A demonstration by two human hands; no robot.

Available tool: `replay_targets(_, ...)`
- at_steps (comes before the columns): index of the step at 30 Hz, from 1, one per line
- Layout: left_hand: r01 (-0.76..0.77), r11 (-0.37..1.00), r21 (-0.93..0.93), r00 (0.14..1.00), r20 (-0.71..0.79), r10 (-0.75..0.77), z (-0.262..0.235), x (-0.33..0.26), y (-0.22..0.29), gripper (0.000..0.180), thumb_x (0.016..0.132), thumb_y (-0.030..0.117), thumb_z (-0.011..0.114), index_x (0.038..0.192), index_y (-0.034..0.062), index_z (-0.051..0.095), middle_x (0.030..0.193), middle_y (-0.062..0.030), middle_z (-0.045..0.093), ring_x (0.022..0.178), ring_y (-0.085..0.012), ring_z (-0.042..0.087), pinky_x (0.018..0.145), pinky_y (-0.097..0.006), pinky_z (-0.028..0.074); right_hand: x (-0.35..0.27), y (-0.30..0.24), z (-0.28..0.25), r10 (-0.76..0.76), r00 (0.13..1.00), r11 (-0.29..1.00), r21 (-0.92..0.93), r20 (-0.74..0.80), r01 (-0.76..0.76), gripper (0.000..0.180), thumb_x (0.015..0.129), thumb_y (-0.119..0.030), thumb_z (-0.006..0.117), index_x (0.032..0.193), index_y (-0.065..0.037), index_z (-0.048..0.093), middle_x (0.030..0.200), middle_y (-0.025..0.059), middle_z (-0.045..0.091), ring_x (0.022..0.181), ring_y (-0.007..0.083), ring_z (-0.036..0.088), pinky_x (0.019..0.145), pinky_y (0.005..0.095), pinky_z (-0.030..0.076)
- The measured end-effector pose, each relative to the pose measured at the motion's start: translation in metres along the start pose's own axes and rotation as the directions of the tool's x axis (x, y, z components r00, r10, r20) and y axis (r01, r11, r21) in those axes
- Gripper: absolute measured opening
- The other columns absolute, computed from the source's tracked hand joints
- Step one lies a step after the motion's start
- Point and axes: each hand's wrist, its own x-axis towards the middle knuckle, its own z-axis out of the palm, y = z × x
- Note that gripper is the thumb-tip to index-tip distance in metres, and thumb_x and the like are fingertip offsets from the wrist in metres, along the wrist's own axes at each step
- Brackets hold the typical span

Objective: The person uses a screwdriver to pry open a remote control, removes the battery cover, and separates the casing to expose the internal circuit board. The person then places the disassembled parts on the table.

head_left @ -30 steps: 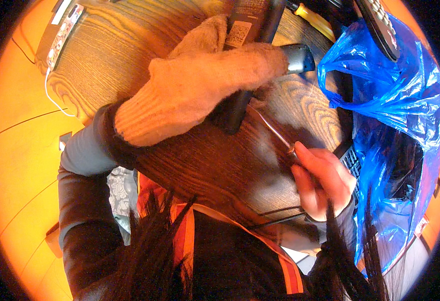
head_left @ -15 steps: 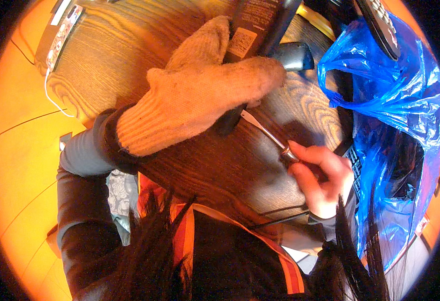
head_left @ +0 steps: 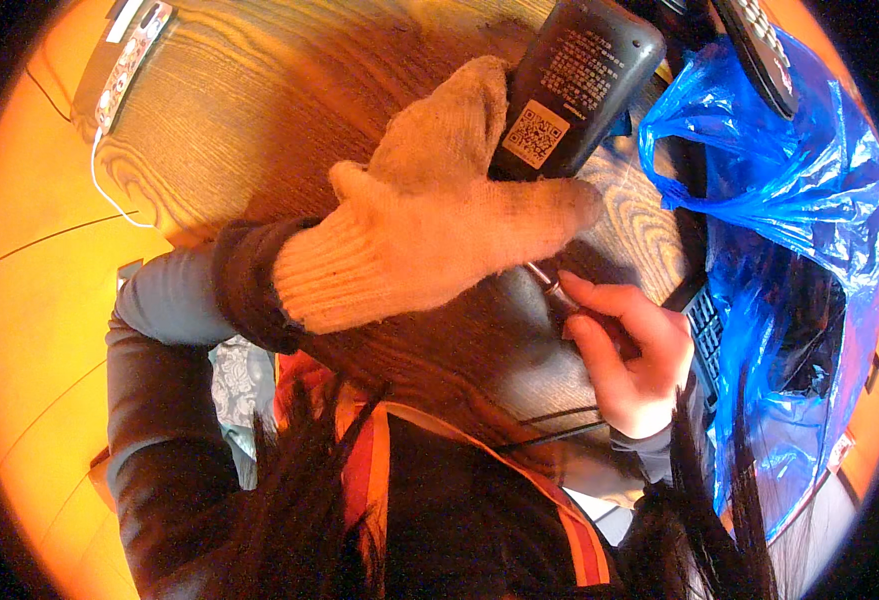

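Observation:
A thick pale knitted glove covers my left hand (head_left: 424, 215), whose fingers wrap round a black rectangular device (head_left: 599, 70). The device's upper part shows rows of pale print and a square printed code; the glove hides its lower part. Close below, my bare right hand (head_left: 629, 345) pinches a screwdriver (head_left: 545, 278) between thumb and fingers. Only a short length of its metal shaft shows. Its tip lies out of sight behind the glove, so I cannot tell whether it touches the device.
A brown wood-grain table (head_left: 249, 110) lies under both hands. Along its right side hangs a blue plastic bag (head_left: 799, 190), near a dark slab with pale studs (head_left: 764, 55). A phone in a patterned case (head_left: 134, 60), with a white cable, sits at the far left edge.
My left hand has shifted right, and the device now shows more of its printed face. My right hand has moved slightly up and left, taking the screwdriver tip behind the glove.

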Motion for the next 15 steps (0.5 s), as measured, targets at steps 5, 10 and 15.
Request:
replay_targets(5,-0.026,0.999,0.038,0.996,-0.080,0.029,0.011,-0.005,0.007,0.048,0.068,0.023,0.073,0.106,0.0030,0.051,0.089,-0.0025,0.059,0.082,-0.0145,0.056,0.075,-0.031,0.046,-0.013,-0.002,-0.004,0.444,0.886,0.801,0.384,0.134,-0.459,0.020,0.086,-0.002,0.057,0.105,-0.001,0.063,0.071,0.0045,0.062,0.055,0.0025,0.049,0.048,0.0178,0.037)
replay_targets(10,-0.113,0.989,0.094,0.978,-0.166,0.127,0.010,-0.016,0.017,0.063,0.063,0.026,0.076,0.113,0.0021,0.046,0.093,-0.0066,0.058,0.087,-0.0217,0.057,0.079,-0.034,0.046,-0.008,-0.001,-0.011,0.466,0.797,0.368,0.735,0.384,-0.570,0.019,0.093,-0.009,0.048,0.108,-0.004,0.059,0.066,0.0058,0.058,0.045,0.0034,0.041,0.039,0.0180,0.029)
replay_targets(15,-0.145,0.989,0.015,0.980,-0.136,0.146,0.001,-0.010,0.008,0.058,0.065,0.024,0.075,0.111,0.0016,0.048,0.089,-0.0085,0.060,0.085,-0.0196,0.058,0.076,-0.032,0.047,0.001,-0.003,-0.014,0.452,0.796,0.398,0.708,0.402,-0.583,0.019,0.095,-0.010,0.045,0.108,-0.004,0.057,0.066,0.0069,0.058,0.042,0.0044,0.040,0.038,0.0186,0.028)
